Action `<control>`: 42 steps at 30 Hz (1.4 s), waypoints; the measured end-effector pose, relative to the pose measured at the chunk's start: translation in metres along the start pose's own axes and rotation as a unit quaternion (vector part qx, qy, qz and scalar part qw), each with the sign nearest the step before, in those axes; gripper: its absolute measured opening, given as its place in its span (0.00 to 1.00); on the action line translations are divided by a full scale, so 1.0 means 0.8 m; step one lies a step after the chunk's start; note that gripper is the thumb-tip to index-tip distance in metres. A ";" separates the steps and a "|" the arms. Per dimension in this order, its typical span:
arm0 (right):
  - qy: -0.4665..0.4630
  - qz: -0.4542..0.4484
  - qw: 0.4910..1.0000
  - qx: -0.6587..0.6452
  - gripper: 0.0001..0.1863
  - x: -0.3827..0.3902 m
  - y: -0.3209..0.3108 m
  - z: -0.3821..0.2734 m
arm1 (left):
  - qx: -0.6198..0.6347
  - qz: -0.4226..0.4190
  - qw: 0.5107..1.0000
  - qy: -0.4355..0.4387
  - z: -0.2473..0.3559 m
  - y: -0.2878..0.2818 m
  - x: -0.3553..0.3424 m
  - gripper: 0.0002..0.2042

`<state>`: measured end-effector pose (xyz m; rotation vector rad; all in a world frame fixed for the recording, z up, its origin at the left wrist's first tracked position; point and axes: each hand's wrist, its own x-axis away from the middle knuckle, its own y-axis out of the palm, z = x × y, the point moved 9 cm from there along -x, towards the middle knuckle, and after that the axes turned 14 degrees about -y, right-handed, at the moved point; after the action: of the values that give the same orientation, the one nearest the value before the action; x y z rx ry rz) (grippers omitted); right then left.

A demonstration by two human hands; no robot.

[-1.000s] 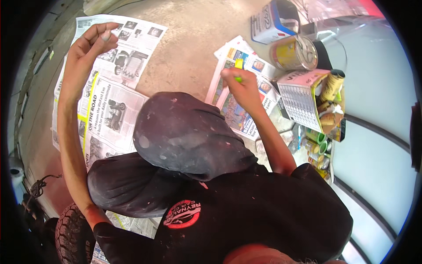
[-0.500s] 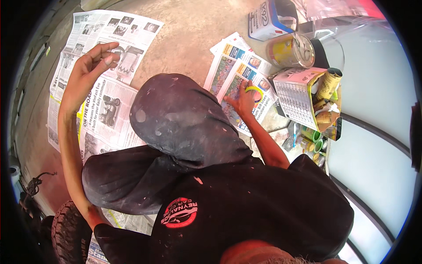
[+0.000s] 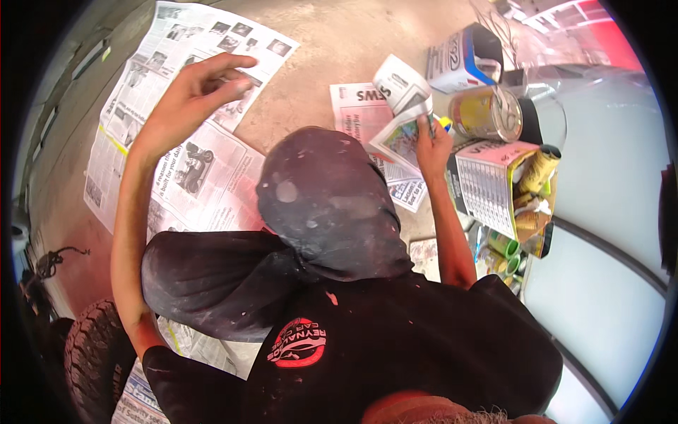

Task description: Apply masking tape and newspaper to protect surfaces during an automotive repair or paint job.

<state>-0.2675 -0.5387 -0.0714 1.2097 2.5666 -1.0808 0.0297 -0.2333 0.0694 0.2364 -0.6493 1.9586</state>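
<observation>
My right hand [image 3: 433, 145] is closed on a folded newspaper [image 3: 406, 134], lifted and bent over beside my knee. A small yellow and blue thing [image 3: 444, 124] shows at this hand; in the earlier frame it looks like a yellow ring, perhaps a tape roll. Beneath lies another newspaper [image 3: 351, 99] with pinkish print. On the left, my left hand [image 3: 198, 92] hangs over a spread newspaper sheet [image 3: 219, 166]. Its fingers are loosely curved, thumb apart, with nothing visible between them.
To the right stand a blue and white can [image 3: 452, 63], a round yellow tin [image 3: 484, 114] on its side and a carton [image 3: 487, 187] holding paper rolls. Green-rimmed containers [image 3: 503, 244] sit below it. A tyre [image 3: 92, 353] is at lower left. My bent knee [image 3: 325, 191] stands between both hands.
My right hand has taken hold of the newspaper and lifted it, uncovering the pinkish page below. My left hand stays raised with fingers curved. The whole view has shifted somewhat.
</observation>
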 end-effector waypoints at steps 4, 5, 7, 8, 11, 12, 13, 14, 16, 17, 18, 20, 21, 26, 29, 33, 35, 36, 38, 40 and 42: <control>-0.004 -0.055 0.991 -0.120 0.24 -0.100 0.059 -0.128 | -0.061 0.013 0.996 0.068 0.037 0.017 -0.003 0.19; -0.029 -0.077 0.985 -0.154 0.25 -0.119 0.080 -0.169 | -0.081 0.025 0.994 0.071 0.043 0.020 -0.004 0.20; -0.056 -0.123 0.969 -0.206 0.26 -0.139 0.115 -0.239 | -0.054 0.004 0.994 0.095 0.055 0.028 -0.001 0.28; -0.018 -0.157 0.958 -0.240 0.27 -0.140 0.134 -0.260 | -0.105 0.066 0.990 0.065 0.051 0.020 -0.003 0.32; -0.077 -0.161 0.951 -0.252 0.25 -0.155 0.161 -0.322 | -0.026 0.076 0.991 0.108 0.054 -0.002 0.006 0.33; -0.192 -0.131 0.944 -0.234 0.23 -0.162 0.157 -0.353 | 0.045 0.049 0.987 0.144 0.056 -0.012 0.012 0.29; -0.221 -0.110 0.949 -0.198 0.21 -0.167 0.158 -0.363 | 0.011 0.099 0.987 0.126 0.050 -0.020 0.013 0.32; -0.278 -0.093 0.936 -0.195 0.19 -0.166 0.157 -0.379 | -0.036 0.161 0.983 0.077 0.036 -0.036 0.019 0.35; -0.270 -0.086 0.949 -0.139 0.16 -0.170 0.158 -0.380 | 0.005 0.175 0.983 0.052 0.022 -0.044 0.036 0.36; -0.154 -0.081 0.958 -0.228 0.15 -0.177 0.163 -0.360 | -0.067 0.233 0.966 0.090 0.033 -0.050 0.049 0.36; -0.105 -0.059 0.953 -0.279 0.14 -0.176 0.162 -0.350 | -0.108 0.197 0.971 0.080 0.035 -0.046 0.045 0.34; 0.021 -0.043 0.934 -0.354 0.15 -0.173 0.165 -0.330 | -0.128 0.177 0.971 0.097 0.044 -0.040 0.045 0.31; -0.011 -0.082 0.925 -0.370 0.15 -0.171 0.173 -0.344 | -0.149 0.164 0.969 0.108 0.049 -0.036 0.042 0.31; -0.079 -0.047 0.909 -0.406 0.18 -0.166 0.159 -0.367 | -0.014 0.121 0.981 0.150 0.064 -0.026 0.032 0.29; -0.078 -0.030 0.908 -0.410 0.17 -0.164 0.154 -0.368 | -0.043 0.151 0.977 0.147 0.071 -0.030 0.037 0.28; -0.082 -0.036 0.913 -0.398 0.17 -0.165 0.155 -0.365 | -0.018 0.114 0.990 0.085 0.068 -0.030 0.043 0.27; -0.067 -0.026 0.915 -0.398 0.17 -0.163 0.154 -0.356 | -0.037 0.117 0.988 0.096 0.071 -0.028 0.050 0.26; -0.130 -0.022 0.954 -0.270 0.19 -0.167 0.145 -0.362 | -0.087 0.161 0.974 0.137 0.080 -0.033 0.058 0.26; -0.185 -0.019 0.968 -0.168 0.18 -0.165 0.136 -0.365 | -0.126 0.228 0.943 0.209 0.093 -0.038 0.072 0.24; -0.197 -0.019 0.949 -0.244 0.15 -0.157 0.134 -0.363 | -0.159 0.230 0.948 0.154 0.080 -0.042 0.063 0.21; -0.133 -0.024 0.932 -0.335 0.11 -0.154 0.142 -0.349 | -0.165 0.238 0.949 0.125 0.075 -0.048 0.056 0.17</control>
<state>-0.0497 -0.3886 0.1182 0.7630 2.4289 -0.2758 0.0358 -0.2175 0.1522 -0.4071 -0.9112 2.2391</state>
